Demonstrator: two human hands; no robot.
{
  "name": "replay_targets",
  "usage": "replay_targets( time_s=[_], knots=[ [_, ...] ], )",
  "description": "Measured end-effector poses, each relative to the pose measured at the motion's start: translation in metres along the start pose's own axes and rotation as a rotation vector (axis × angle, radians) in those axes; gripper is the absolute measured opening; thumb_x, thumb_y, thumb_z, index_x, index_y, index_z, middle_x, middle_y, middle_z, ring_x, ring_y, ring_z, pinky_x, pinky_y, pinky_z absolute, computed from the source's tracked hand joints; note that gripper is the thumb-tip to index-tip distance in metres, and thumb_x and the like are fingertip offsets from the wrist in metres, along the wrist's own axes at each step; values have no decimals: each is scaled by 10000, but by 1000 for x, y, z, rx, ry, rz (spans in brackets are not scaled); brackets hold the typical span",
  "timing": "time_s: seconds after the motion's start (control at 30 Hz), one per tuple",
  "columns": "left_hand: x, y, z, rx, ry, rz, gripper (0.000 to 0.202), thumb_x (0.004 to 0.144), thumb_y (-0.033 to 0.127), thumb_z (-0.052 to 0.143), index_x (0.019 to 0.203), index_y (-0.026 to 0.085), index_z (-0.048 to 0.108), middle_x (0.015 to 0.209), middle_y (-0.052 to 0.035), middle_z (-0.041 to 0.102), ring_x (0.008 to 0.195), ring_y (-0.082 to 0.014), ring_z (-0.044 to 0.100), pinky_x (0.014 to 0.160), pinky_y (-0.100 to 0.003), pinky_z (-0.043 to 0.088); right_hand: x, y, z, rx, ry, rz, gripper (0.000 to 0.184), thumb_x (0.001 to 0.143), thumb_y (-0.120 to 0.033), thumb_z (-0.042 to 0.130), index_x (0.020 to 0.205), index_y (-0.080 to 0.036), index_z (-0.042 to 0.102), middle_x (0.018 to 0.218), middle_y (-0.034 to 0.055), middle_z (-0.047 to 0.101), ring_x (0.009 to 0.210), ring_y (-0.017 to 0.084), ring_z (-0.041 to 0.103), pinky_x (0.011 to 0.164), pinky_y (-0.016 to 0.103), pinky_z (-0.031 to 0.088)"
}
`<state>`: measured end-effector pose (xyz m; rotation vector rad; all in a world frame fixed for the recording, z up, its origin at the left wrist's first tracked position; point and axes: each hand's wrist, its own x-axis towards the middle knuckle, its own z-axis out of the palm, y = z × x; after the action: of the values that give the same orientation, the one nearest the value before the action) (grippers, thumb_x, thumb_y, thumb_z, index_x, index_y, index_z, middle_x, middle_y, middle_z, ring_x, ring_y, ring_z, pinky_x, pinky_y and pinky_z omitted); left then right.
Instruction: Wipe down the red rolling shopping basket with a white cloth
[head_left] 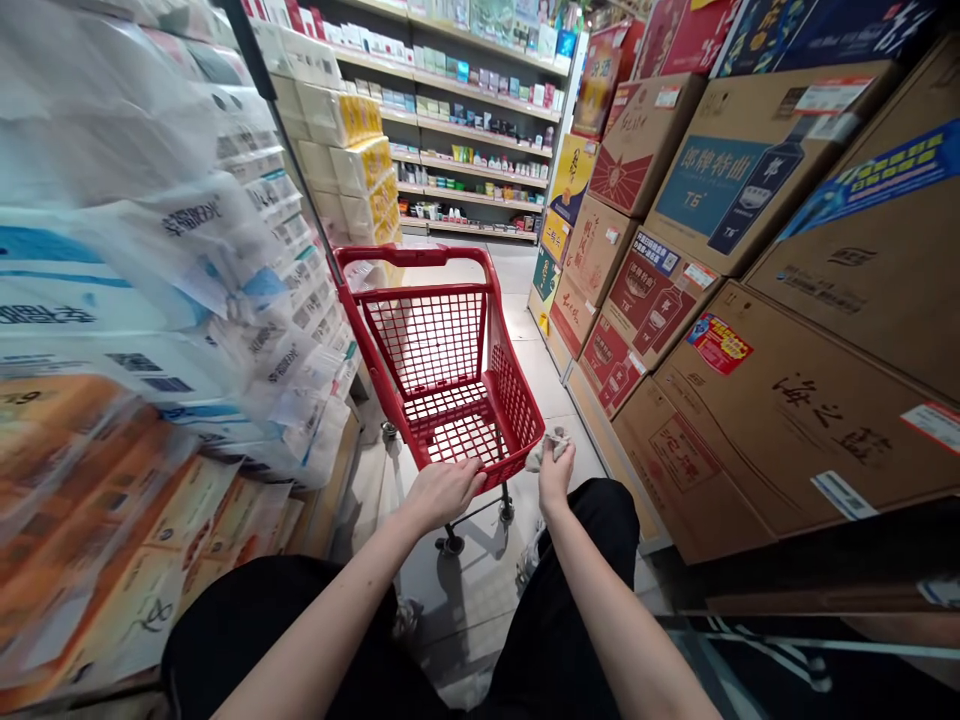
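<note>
A small red plastic shopping cart [442, 350] stands in a shop aisle right in front of me, its basket bare. My left hand [444, 490] is curled over the near rim of the cart. My right hand [556, 468] is closed on a crumpled whitish cloth [547, 443], held against the cart's near right corner. The cart's red handle [411, 256] is on the far side. My black-trousered legs show below both forearms.
Stacked packs of tissue and paper rolls [150, 300] fill the left side, blurred. Large brown cardboard cartons [750, 300] are piled along the right. The tiled aisle floor [517, 290] runs ahead to shelves of small goods [472, 110] at the far end.
</note>
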<state>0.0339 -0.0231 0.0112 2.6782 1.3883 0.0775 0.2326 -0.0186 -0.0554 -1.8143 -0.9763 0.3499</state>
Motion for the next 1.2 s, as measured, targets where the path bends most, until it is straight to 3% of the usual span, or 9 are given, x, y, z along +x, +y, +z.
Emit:
replay_targets(
  time_s=[0.07, 0.17, 0.3, 0.37, 0.5, 0.77, 0.87, 1.03, 1.2],
  knots=[
    [0, 0, 0, -7, -6, 3, 404, 944, 433, 189, 935, 219, 532, 900, -57, 676, 764, -185, 628, 649, -285, 409, -25, -4, 11, 46, 46, 105, 531, 906, -427, 328, 1276, -50, 383, 1258, 254, 492, 1179, 266, 487, 934, 362, 395],
    [0, 0, -1, -6, -26, 13, 356, 936, 407, 230, 936, 222, 534, 904, -52, 673, 773, -183, 627, 663, -283, 411, -65, -9, 25, 38, -6, 45, 520, 886, -359, 355, 1302, -46, 364, 1352, 270, 387, 1306, 280, 347, 1004, 395, 339],
    [-1, -6, -2, -3, -44, 49, 309, 921, 362, 264, 955, 220, 536, 917, -56, 667, 785, -193, 624, 669, -292, 412, -94, 2, 20, 101, -180, -70, 444, 807, -292, 469, 1225, -142, 461, 1257, 179, 514, 1215, 266, 457, 972, 393, 381],
    [-3, -9, -2, -10, -54, 74, 290, 911, 341, 282, 989, 222, 534, 936, -61, 666, 803, -206, 622, 676, -305, 415, -92, 12, 11, 141, -216, -91, 389, 785, -279, 492, 1158, -171, 518, 1144, 127, 593, 1107, 245, 541, 929, 362, 420],
    [-6, -12, -1, -58, -56, 84, 267, 883, 285, 332, 1059, 236, 527, 993, -73, 661, 891, -215, 611, 731, -312, 419, -75, 23, 4, 202, -131, 37, 355, 807, -335, 485, 1106, -157, 555, 1033, 116, 643, 991, 231, 599, 841, 323, 464],
    [-7, -9, 2, -39, -45, 50, 208, 870, 269, 347, 988, 245, 517, 949, -47, 662, 835, -216, 620, 657, -298, 405, -70, 16, 41, 567, -115, 182, 434, 797, -400, 510, 1138, -133, 488, 1022, 102, 652, 930, 180, 618, 798, 283, 478],
    [-8, -11, 3, -36, -41, 52, 209, 880, 288, 340, 981, 248, 519, 933, -43, 664, 834, -217, 621, 655, -299, 401, -64, 14, 41, 502, -144, 164, 410, 777, -391, 523, 1107, -148, 503, 1002, 89, 655, 889, 175, 622, 780, 279, 479],
    [-6, -14, 4, -24, -48, 60, 213, 890, 300, 330, 982, 252, 517, 938, -38, 668, 830, -206, 623, 633, -283, 389, -50, 12, 30, 185, -151, 59, 348, 759, -381, 524, 1030, -163, 544, 1020, 99, 653, 931, 194, 610, 823, 290, 457],
    [-4, -16, 3, -43, -40, 57, 209, 887, 313, 346, 982, 258, 525, 958, -39, 672, 835, -203, 626, 649, -281, 398, -53, 20, 12, 220, -222, 3, 282, 802, -357, 468, 975, -165, 583, 900, 70, 675, 832, 192, 619, 747, 270, 463]
  ],
)
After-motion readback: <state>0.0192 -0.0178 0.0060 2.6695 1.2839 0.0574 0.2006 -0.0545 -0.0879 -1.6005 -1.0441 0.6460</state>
